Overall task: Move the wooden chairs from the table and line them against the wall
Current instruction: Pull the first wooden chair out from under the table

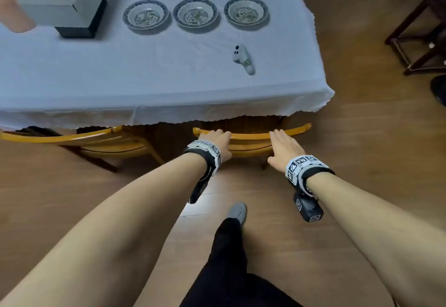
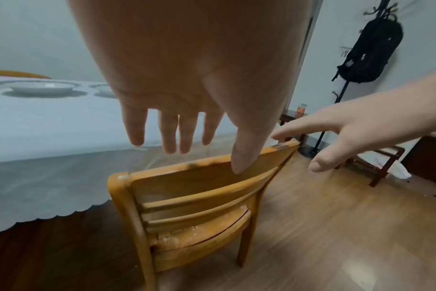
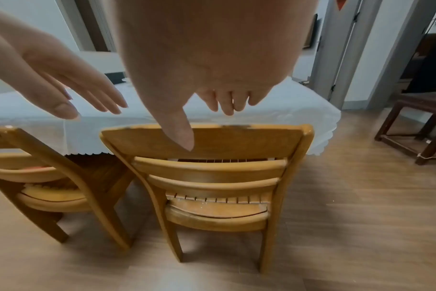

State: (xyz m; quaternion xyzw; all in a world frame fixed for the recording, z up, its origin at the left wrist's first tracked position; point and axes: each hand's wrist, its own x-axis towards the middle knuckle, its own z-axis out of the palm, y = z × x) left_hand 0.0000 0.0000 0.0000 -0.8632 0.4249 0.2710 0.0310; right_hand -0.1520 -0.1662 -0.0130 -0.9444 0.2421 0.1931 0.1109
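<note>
Two light wooden chairs are tucked under the near edge of the table [image 1: 144, 77], which has a white cloth. My hands are at the right chair [image 1: 251, 138]. My left hand [image 1: 218, 139] is over the left part of its top rail and my right hand [image 1: 283, 146] over the right part. In the left wrist view the left hand [image 2: 187, 128] has straight, spread fingers beyond the rail of the chair [image 2: 199, 189], with the thumb down its back. The right hand [image 3: 199, 110] is posed the same way at the chair [image 3: 236, 141]. Neither hand grips. The left chair [image 1: 72, 138] stands alongside.
Three patterned bowls [image 1: 195, 12], a white controller [image 1: 242, 58] and a grey box [image 1: 65, 0] sit on the table. A dark wooden stool [image 1: 420, 36] stands to the right, and a coat stand with a black backpack [image 2: 371, 45] is by the wall. Wood floor lies behind the chairs.
</note>
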